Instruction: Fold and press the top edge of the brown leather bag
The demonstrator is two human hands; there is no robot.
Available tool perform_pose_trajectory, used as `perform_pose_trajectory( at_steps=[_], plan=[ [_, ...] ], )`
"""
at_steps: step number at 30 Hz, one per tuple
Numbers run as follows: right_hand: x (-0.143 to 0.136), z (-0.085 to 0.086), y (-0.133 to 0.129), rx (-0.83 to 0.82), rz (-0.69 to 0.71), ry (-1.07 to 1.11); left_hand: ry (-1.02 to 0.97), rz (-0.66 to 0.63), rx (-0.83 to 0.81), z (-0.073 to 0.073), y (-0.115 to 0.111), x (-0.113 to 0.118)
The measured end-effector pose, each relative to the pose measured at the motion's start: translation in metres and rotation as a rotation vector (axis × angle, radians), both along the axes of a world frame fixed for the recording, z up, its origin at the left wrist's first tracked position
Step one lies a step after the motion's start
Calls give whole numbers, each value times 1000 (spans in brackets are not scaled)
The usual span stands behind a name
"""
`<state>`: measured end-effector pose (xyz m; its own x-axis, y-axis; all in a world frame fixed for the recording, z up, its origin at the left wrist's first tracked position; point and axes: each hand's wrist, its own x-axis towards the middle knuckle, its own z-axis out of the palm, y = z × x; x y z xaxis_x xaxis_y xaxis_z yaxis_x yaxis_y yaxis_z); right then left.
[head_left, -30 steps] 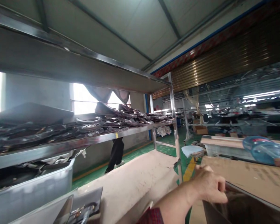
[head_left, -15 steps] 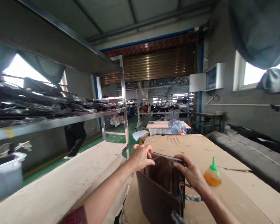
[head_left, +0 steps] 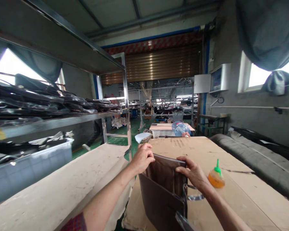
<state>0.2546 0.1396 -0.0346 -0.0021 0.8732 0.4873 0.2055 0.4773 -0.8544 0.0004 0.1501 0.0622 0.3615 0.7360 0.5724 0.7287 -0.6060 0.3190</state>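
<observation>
Nearest the camera, a brown bag stands upright on the cardboard-covered table, mouth open. At its top edge, the left hand has its grip pinched on the left rim, and the right hand has its grip closed on the right rim. Just beside the right hand stands an orange glue bottle with a green nozzle. Farther off lies a blue water jug. To the left, a metal shelf carries dark wrapped goods.

Bag on cardboard sheet; glue bottle right of bag; shelf rack left.
</observation>
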Motion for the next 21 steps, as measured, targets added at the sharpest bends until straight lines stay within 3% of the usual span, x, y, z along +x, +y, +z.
perform_pose_trajectory(
  at_steps=[5,12,21],
  plan=[
    [2,-3,7,33,-33,-41,-78,-60,-98,-4,4,-2],
    [-2,0,6,117,-94,-76,-69,-73,-108,-1,2,-1],
    [-3,0,13,67,-94,-68,-51,30,-73,-1,-2,-2]
  ],
)
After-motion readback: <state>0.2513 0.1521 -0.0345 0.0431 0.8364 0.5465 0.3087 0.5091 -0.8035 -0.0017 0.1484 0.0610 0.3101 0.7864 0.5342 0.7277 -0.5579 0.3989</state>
